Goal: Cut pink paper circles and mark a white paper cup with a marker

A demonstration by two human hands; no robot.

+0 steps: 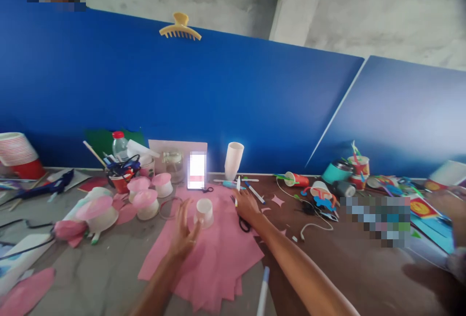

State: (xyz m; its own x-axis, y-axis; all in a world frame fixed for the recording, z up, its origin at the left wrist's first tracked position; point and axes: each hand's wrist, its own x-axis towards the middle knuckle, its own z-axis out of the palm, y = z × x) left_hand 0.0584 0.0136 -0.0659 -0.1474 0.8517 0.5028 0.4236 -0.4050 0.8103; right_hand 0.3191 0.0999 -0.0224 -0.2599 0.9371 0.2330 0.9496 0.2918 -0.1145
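Observation:
On a stack of pink paper sheets (222,267) stands a small white paper cup (205,213). My left hand (185,228) is beside the cup's left side, fingers apart and thumb close to its wall; whether it touches is unclear. Farther back on the right, the fingers of my right hand (247,205) close round a slim white pen (238,183) held upright. Black-handled scissors (244,225) lie just below that hand. Several markers, among them a blue-and-white marker (257,193), lie close by. A phone (197,170) with a lit screen stands behind the cup.
White cups with pink paper tops (145,203) stand at left. A tall white cup stack (233,158) is against the blue partition (225,92). Another marker (263,289) lies at the front. Red cups (299,180) and a white cable (316,226) are at right, with another person's arm beyond.

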